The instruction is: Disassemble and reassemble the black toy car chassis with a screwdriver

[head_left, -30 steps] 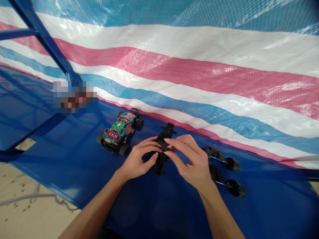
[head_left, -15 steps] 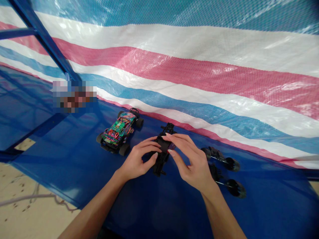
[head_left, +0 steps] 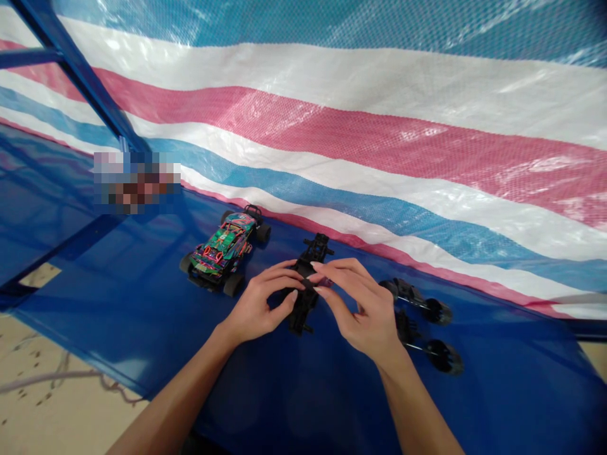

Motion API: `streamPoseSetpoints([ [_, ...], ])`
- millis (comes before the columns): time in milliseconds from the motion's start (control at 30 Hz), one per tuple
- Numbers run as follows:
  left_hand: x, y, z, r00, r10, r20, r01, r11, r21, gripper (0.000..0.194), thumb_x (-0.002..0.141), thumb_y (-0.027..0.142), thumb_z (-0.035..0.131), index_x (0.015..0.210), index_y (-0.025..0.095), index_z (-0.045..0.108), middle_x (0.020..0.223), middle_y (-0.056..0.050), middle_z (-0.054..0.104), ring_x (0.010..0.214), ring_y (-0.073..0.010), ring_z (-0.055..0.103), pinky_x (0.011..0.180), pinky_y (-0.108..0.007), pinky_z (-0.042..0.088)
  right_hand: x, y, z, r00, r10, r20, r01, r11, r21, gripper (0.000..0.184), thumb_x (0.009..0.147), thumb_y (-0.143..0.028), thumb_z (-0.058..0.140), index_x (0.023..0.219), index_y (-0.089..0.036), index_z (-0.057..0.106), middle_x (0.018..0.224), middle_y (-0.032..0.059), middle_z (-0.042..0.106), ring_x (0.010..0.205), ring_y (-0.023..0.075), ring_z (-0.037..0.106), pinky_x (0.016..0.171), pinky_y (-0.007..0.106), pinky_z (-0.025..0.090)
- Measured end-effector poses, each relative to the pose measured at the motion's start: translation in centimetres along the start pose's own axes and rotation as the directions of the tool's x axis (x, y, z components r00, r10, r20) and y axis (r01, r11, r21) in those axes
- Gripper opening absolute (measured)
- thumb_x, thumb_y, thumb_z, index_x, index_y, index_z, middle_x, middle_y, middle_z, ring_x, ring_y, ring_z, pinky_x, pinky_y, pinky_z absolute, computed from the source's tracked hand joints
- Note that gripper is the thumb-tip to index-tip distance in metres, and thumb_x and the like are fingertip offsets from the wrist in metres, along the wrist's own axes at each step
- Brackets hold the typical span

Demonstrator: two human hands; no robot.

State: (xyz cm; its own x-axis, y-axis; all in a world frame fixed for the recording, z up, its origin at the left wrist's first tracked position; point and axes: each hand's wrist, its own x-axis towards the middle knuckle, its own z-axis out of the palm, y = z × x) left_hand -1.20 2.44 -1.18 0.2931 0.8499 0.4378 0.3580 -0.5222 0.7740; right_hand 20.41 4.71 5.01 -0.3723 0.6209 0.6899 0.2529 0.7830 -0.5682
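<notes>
A black toy-car chassis (head_left: 300, 316) lies lengthwise on the blue surface in front of me. My left hand (head_left: 265, 302) grips its left edge near the middle, fingers over the top and thumb beside it. Above the chassis centre, my right hand (head_left: 364, 304) has thumb and fingertips drawn close together at a small dark part that I cannot make out. To the left stands a green and multicoloured toy car (head_left: 222, 245) with black wheels. Right of my right hand lie two black wheel-and-axle assemblies, the far one (head_left: 413, 296) and the near one (head_left: 441, 355), the latter partly hidden by the hand.
A striped plastic sheet (head_left: 332, 133) hangs behind the blue tabletop (head_left: 303, 392). A blue metal frame post (head_left: 85, 69) rises at the left. Past it, something blurred out (head_left: 137, 183) sits on the surface. A cable (head_left: 52, 378) runs along the floor at lower left.
My right fingertips have drawn closer together and shifted slightly left over the chassis centre. My left hand keeps its hold. The whole view has shifted slightly.
</notes>
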Motion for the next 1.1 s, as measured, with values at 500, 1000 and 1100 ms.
streamPoseSetpoints([
  [500,-0.04,-0.03,0.0,1.0,-0.009,0.001,0.009,1.0,0.001,0.021,0.102,0.02,0.062,0.115,0.021,0.079,0.125,-0.011,0.08,0.143,-0.0302,0.063,0.121,-0.049,0.053,-0.45,0.07,0.26,0.997,-0.006,-0.073,0.005,1.0,-0.021,0.037,0.091,-0.004,0.077,0.121,-0.026,0.075,0.094,0.003,0.077,0.088,0.0192,0.063,0.079,0.035,0.057],
  [1000,-0.05,-0.08,0.0,1.0,0.003,0.005,-0.003,1.0,0.022,0.022,0.103,0.02,0.062,0.117,0.02,0.079,0.124,-0.012,0.08,0.142,-0.031,0.064,0.119,-0.05,0.055,-0.4,0.5,0.46,0.994,-0.076,-0.077,0.072,0.996,-0.056,0.035,0.089,-0.01,0.083,0.12,-0.025,0.075,0.09,0.0035,0.074,0.084,0.0199,0.063,0.076,0.037,0.057],
  [1100,-0.05,-0.13,0.03,1.0,-0.004,0.005,0.004,1.0,0.025,0.02,0.103,0.02,0.062,0.115,0.02,0.078,0.124,-0.011,0.08,0.142,-0.0304,0.064,0.12,-0.05,0.054,-0.35,0.16,0.28,0.999,-0.04,0.032,0.041,0.998,-0.05,0.047,0.096,-0.009,0.072,0.14,-0.024,0.067,0.116,0.0096,0.078,0.11,0.0248,0.068,0.096,0.044,0.06],
])
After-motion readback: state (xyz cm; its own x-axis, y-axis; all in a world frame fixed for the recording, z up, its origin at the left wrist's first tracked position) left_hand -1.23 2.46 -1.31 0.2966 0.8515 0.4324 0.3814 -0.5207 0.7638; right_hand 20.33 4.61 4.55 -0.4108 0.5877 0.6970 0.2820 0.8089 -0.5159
